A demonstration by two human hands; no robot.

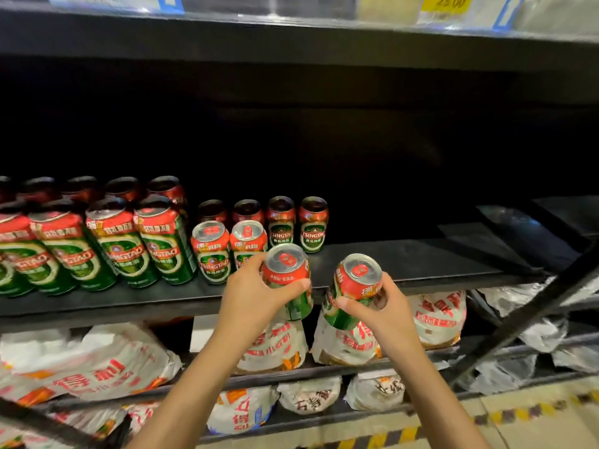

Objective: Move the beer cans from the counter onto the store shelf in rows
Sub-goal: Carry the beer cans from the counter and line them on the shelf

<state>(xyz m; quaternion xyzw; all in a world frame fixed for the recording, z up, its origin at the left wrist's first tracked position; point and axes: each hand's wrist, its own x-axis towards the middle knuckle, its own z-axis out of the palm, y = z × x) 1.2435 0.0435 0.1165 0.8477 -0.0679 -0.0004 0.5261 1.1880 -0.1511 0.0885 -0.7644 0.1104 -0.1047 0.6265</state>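
Two short cans are up in the air at the shelf (405, 257) edge. Left hand (256, 294) wraps its can (288, 280), fingers (251, 262) curled over the far side, thumb pressed across the red band. Right hand (385, 306) grips the other can (351, 290), tilted left, thumb on the green wall, fingers curled round the back. Both cans are smooth glossy metal cylinders with silver tops and red tabs. On the dark flat shelf stand tall cans (120, 241) at left and short cans (312, 225) beside them in rows. Below lie crinkled white bags (107, 361).
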